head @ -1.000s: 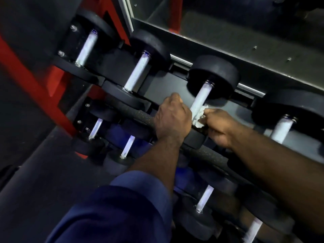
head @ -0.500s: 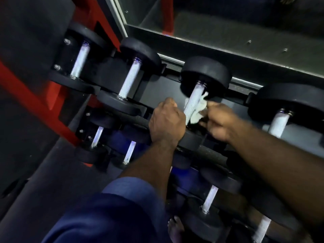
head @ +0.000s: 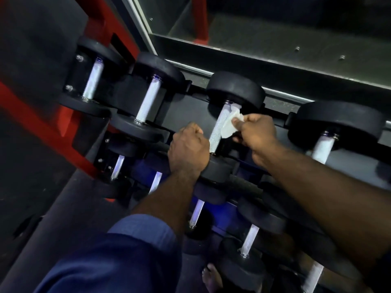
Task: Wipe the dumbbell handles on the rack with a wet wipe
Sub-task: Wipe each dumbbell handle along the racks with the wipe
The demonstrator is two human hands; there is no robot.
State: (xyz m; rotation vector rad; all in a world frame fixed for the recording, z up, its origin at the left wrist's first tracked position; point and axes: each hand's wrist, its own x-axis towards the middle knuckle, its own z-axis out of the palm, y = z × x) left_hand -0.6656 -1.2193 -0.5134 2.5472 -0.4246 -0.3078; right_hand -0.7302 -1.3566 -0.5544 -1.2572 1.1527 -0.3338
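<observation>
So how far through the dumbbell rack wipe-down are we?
Done: cannot tell, no handle looks visibly wiped. In hand: right grip pinches the wet wipe against the third top-row handle, near its far head; left grip holds the front rail. Left: at least the fourth top-row handle and, seemingly, the lower-row handles.

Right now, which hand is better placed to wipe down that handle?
The right hand: it pinches the wet wipe against the handle. The left hand grips the rack's front rail and holds no wipe.
</observation>
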